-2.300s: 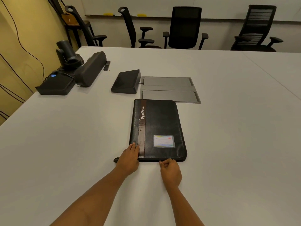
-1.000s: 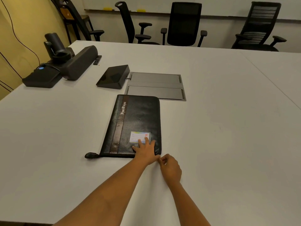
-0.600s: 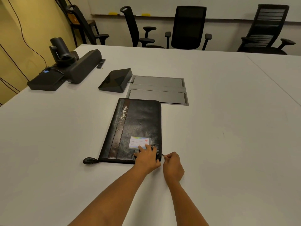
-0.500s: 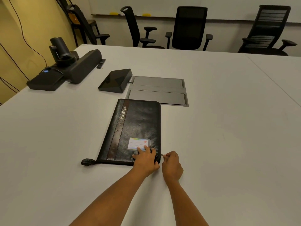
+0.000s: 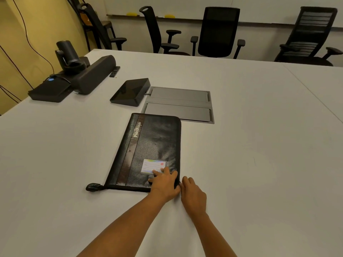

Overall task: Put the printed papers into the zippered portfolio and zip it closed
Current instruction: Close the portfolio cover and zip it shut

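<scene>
Portfolio [image 5: 154, 141] lies flat, cover closed, on the counter [image 5: 259, 164]. Left hand [image 5: 164, 184] presses its near right corner, straight fingers reaching the label card [image 5: 153, 165]. Right hand [image 5: 193, 195] curls against that corner's edge (pinching anything? cannot tell).

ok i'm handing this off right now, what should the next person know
Left hand: flat, pressing the near right corner of the portfolio, fingertips on its card window.
Right hand: fingers curled against the zipper at that same corner; the pull is hidden, so a pinch can't be confirmed.
Portfolio lies closed on the white table; no papers in view, likely inside.
Left: probably run the zipper up the right edge and round the far end, then let go.
</scene>
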A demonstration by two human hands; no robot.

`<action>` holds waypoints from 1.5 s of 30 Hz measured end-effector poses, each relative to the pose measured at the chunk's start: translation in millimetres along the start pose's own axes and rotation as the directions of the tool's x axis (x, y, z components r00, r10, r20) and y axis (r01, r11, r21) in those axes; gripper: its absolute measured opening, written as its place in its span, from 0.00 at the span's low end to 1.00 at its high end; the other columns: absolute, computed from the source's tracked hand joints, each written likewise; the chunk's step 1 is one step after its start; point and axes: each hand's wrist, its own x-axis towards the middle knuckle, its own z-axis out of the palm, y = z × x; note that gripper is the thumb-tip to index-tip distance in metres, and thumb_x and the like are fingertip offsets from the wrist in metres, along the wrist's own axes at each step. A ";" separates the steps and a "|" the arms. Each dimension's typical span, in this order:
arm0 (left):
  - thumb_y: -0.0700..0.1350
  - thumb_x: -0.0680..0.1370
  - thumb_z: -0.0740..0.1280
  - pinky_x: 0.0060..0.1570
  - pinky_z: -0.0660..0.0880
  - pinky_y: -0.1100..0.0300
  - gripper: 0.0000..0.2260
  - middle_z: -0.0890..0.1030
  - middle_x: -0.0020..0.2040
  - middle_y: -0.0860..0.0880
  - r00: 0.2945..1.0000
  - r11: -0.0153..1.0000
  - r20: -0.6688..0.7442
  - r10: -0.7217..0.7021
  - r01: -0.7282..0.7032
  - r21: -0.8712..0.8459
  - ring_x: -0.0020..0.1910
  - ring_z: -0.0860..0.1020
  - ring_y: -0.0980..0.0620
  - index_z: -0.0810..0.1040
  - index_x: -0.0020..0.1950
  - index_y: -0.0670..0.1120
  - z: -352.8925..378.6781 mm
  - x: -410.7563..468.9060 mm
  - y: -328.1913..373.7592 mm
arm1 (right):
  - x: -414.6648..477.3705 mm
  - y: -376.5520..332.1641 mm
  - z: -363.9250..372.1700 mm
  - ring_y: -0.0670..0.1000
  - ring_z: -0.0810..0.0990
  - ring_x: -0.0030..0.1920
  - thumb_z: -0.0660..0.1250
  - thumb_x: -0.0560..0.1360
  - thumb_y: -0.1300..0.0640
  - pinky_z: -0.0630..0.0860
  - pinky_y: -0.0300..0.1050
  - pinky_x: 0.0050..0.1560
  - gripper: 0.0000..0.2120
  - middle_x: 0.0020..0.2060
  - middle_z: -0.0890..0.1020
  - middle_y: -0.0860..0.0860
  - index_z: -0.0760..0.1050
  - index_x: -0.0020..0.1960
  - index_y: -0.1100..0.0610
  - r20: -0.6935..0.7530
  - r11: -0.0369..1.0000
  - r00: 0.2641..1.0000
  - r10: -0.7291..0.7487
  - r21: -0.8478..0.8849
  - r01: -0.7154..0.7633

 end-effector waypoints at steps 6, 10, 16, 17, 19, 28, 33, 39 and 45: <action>0.52 0.78 0.55 0.59 0.69 0.34 0.20 0.60 0.71 0.37 1.000 1.000 -0.018 0.013 -0.013 0.001 0.67 0.59 0.26 0.62 0.68 0.47 4.0 -1.7 -0.9 | 8.6 -1.7 0.9 0.48 0.72 0.34 0.52 0.80 0.49 0.69 0.40 0.33 0.12 0.47 0.75 0.50 0.69 0.54 0.54 -0.032 0.996 0.995 0.089 0.000 -0.089; 0.51 0.79 0.54 0.60 0.68 0.34 0.19 0.60 0.71 0.37 1.000 1.000 -0.022 0.018 -0.018 0.015 0.69 0.59 0.27 0.62 0.68 0.46 3.5 -2.5 3.0 | 8.3 -3.1 -0.2 0.48 0.72 0.34 0.52 0.80 0.49 0.68 0.40 0.32 0.11 0.45 0.75 0.50 0.69 0.52 0.55 -0.050 0.991 0.990 0.130 0.034 -0.129; 0.51 0.80 0.54 0.60 0.66 0.32 0.19 0.59 0.72 0.36 0.999 0.999 -0.005 0.035 -0.035 0.038 0.69 0.57 0.25 0.61 0.68 0.45 4.1 -0.4 1.4 | -4.2 6.4 -2.5 0.47 0.70 0.34 0.52 0.81 0.51 0.60 0.34 0.28 0.11 0.45 0.76 0.50 0.71 0.51 0.55 -0.008 0.999 0.999 -0.038 0.013 0.038; 0.51 0.80 0.53 0.60 0.66 0.32 0.19 0.58 0.72 0.36 0.999 0.998 0.002 0.037 -0.037 0.047 0.69 0.56 0.25 0.61 0.68 0.45 4.2 -0.1 1.1 | -8.9 5.8 -0.3 0.47 0.70 0.34 0.52 0.81 0.51 0.60 0.34 0.28 0.11 0.45 0.76 0.50 0.71 0.52 0.54 -0.012 0.999 0.999 -0.041 0.010 0.041; 0.50 0.80 0.53 0.60 0.66 0.32 0.18 0.58 0.72 0.36 0.999 0.997 0.009 0.034 -0.034 0.066 0.69 0.56 0.24 0.62 0.68 0.44 3.9 1.1 2.0 | -11.5 4.4 0.2 0.47 0.70 0.34 0.52 0.81 0.52 0.60 0.34 0.28 0.11 0.45 0.77 0.50 0.71 0.52 0.54 -0.025 1.000 1.000 -0.008 0.012 0.009; 0.47 0.81 0.52 0.60 0.66 0.30 0.15 0.60 0.71 0.36 0.999 0.994 0.023 0.024 -0.027 0.110 0.69 0.57 0.24 0.63 0.66 0.43 6.4 2.4 2.6 | 42.8 -6.9 -9.9 0.50 0.70 0.34 0.53 0.81 0.52 0.67 0.42 0.33 0.10 0.47 0.76 0.53 0.68 0.56 0.56 -0.052 0.989 0.988 0.144 -0.016 -0.145; 0.48 0.79 0.54 0.55 0.72 0.34 0.16 0.63 0.67 0.37 1.000 0.995 -0.009 0.026 -0.025 0.095 0.65 0.64 0.27 0.64 0.64 0.43 5.7 1.5 1.6 | 41.5 3.0 -8.8 0.52 0.71 0.33 0.51 0.81 0.51 0.70 0.45 0.35 0.10 0.44 0.74 0.53 0.67 0.51 0.56 0.014 0.998 0.998 0.069 -0.011 -0.068; 0.50 0.77 0.56 0.51 0.75 0.38 0.17 0.65 0.64 0.39 0.999 0.996 -0.036 0.016 -0.013 0.088 0.60 0.67 0.30 0.64 0.63 0.43 3.2 0.9 3.3 | 30.5 11.7 -9.5 0.51 0.70 0.32 0.50 0.81 0.51 0.67 0.43 0.32 0.10 0.39 0.69 0.49 0.68 0.53 0.55 0.013 0.998 1.000 0.016 -0.058 -0.015; 0.50 0.77 0.55 0.51 0.76 0.40 0.17 0.66 0.63 0.39 0.998 0.997 -0.047 0.044 -0.041 0.067 0.59 0.69 0.33 0.65 0.62 0.43 5.0 3.9 -1.8 | 54.6 2.0 -8.0 0.52 0.71 0.33 0.51 0.81 0.52 0.71 0.45 0.35 0.10 0.46 0.76 0.54 0.67 0.56 0.55 -0.021 0.996 0.996 0.086 -0.035 -0.087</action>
